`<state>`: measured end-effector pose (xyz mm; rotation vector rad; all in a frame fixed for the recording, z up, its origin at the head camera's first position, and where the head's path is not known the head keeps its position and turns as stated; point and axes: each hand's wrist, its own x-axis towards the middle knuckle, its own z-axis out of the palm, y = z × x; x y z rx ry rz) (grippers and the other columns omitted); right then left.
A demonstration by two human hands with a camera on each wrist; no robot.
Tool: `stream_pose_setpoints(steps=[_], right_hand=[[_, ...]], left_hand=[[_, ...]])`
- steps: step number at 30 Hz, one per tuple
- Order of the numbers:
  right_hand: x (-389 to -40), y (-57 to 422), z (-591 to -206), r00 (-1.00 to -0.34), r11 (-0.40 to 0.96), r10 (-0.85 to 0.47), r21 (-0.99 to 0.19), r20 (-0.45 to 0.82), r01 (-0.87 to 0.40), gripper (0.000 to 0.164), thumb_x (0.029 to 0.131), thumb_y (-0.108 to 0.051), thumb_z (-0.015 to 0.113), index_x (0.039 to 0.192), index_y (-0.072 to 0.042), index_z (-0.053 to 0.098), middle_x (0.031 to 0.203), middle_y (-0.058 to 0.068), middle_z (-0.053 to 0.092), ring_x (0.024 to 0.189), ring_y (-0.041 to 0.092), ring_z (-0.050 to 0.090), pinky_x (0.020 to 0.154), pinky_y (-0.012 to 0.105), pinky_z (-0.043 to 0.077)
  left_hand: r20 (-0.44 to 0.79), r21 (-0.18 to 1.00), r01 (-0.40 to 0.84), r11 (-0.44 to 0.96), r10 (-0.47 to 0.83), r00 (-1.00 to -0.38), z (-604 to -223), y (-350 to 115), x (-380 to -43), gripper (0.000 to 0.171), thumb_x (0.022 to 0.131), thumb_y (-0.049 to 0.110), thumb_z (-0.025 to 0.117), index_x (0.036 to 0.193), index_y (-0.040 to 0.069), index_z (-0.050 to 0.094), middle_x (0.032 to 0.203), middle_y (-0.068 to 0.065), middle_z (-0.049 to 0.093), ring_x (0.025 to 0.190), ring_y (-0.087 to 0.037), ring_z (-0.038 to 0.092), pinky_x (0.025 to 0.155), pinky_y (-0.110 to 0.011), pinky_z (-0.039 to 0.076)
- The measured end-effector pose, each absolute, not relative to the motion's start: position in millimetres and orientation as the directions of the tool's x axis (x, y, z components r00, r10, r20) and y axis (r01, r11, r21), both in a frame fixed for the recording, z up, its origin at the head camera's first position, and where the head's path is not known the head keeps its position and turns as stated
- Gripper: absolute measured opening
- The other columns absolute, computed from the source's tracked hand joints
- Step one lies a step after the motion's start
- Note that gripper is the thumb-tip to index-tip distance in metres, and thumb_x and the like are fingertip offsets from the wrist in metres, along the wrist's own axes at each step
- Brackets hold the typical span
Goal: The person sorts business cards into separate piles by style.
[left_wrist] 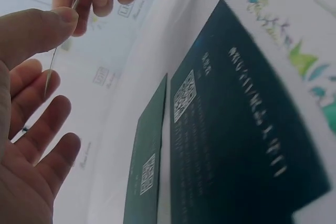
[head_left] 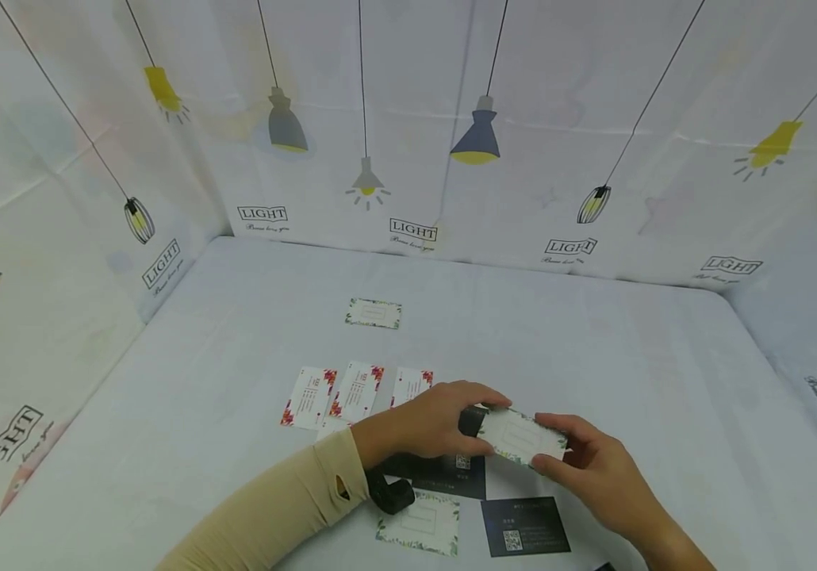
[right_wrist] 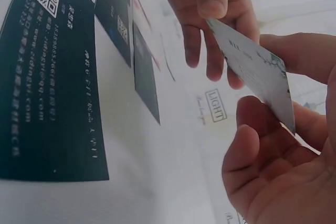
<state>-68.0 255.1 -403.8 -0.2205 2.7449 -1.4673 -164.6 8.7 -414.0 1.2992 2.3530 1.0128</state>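
Note:
A white card with a green leafy border (head_left: 521,435) is held up over the table between both hands. My left hand (head_left: 437,419) pinches its left end, thumb on the near face in the left wrist view. The right hand (head_left: 604,476) grips the opposite end between thumb and fingers. Seen from the right wrist, the card (right_wrist: 254,69) is tilted, with small print on the face turned there. Beneath the hands lie dark cards with QR codes, one of them a dark card (head_left: 526,526) at the front. Beside it is another leafy-bordered card (head_left: 419,523).
Several white cards with red floral corners, such as this red-cornered card (head_left: 310,398), lie left of my left hand. Farther back is a single leafy-bordered card (head_left: 373,313). A white cloth with printed lamps (head_left: 408,119) hangs around the table (head_left: 630,349).

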Motion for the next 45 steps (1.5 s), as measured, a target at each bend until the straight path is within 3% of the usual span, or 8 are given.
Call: stream_pose_setpoints(steps=[5, 8, 14, 23, 30, 45], right_hand=[[-68.3, 249.6, -400.4, -0.956, 0.626, -0.161, -0.724, 0.244, -0.290, 0.054, 0.084, -0.008, 0.081, 0.133, -0.006, 0.059, 0.117, 0.003, 0.064, 0.087, 0.011, 0.058, 0.072, 0.022, 0.052], [-69.1, 248.3, -399.3, -0.941, 0.630, -0.168, -0.703, 0.293, -0.331, 0.060, 0.081, -0.005, 0.083, 0.135, -0.009, 0.058, 0.120, 0.003, 0.062, 0.088, 0.011, 0.057, 0.072, 0.022, 0.052], [-72.5, 244.6, -399.0, -0.931, 0.690, -0.180, -0.633, 0.318, -0.350, 0.070, 0.075, -0.006, 0.087, 0.138, -0.015, 0.057, 0.118, -0.005, 0.062, 0.089, 0.015, 0.057, 0.073, 0.025, 0.052], [-85.2, 237.8, -398.7, -0.919, 0.731, -0.193, -0.574, 0.344, -0.369, 0.066, 0.078, -0.010, 0.087, 0.137, -0.015, 0.058, 0.111, -0.005, 0.064, 0.087, 0.018, 0.058, 0.073, 0.027, 0.052], [-101.6, 228.5, -396.8, -0.890, 0.716, -0.222, -0.553, 0.398, -0.426, 0.068, 0.077, -0.009, 0.086, 0.139, -0.013, 0.057, 0.117, -0.001, 0.064, 0.089, 0.017, 0.057, 0.073, 0.029, 0.051], [-143.0, 203.5, -398.8, -0.876, 0.718, -0.292, -0.517, 0.385, -0.466, 0.065, 0.080, -0.012, 0.085, 0.137, -0.005, 0.055, 0.126, 0.011, 0.060, 0.094, 0.024, 0.056, 0.074, 0.042, 0.051]], left_hand=[[0.097, 0.691, 0.621, 0.370, 0.804, -0.586, -410.5, 3.0, -167.4, 0.063, 0.090, 0.031, 0.077, 0.146, 0.019, 0.052, 0.143, 0.005, 0.053, 0.128, -0.006, 0.047, 0.106, -0.029, 0.037], [0.107, 0.699, 0.615, 0.365, 0.797, -0.595, -410.1, -1.8, -170.3, 0.063, 0.090, 0.030, 0.077, 0.147, 0.018, 0.051, 0.143, 0.003, 0.054, 0.129, -0.007, 0.047, 0.106, -0.029, 0.038], [0.110, 0.725, 0.581, 0.370, 0.770, -0.628, -407.6, -11.8, -173.8, 0.063, 0.090, 0.030, 0.077, 0.147, 0.019, 0.051, 0.143, 0.002, 0.053, 0.129, -0.010, 0.048, 0.105, -0.030, 0.039], [0.154, 0.711, 0.588, 0.386, 0.731, -0.665, -403.1, -22.6, -179.8, 0.065, 0.088, 0.028, 0.080, 0.145, 0.016, 0.053, 0.141, 0.000, 0.055, 0.124, -0.017, 0.053, 0.100, -0.032, 0.043], [0.137, 0.748, 0.528, 0.402, 0.685, -0.716, -399.0, -35.4, -187.2, 0.063, 0.088, 0.026, 0.080, 0.145, 0.017, 0.054, 0.139, -0.002, 0.056, 0.124, -0.027, 0.054, 0.100, -0.041, 0.044], [0.139, 0.714, 0.514, 0.475, 0.624, -0.769, -395.2, -62.3, -207.7, 0.064, 0.087, 0.027, 0.081, 0.144, 0.014, 0.055, 0.142, -0.003, 0.055, 0.129, -0.024, 0.051, 0.104, -0.042, 0.042]])
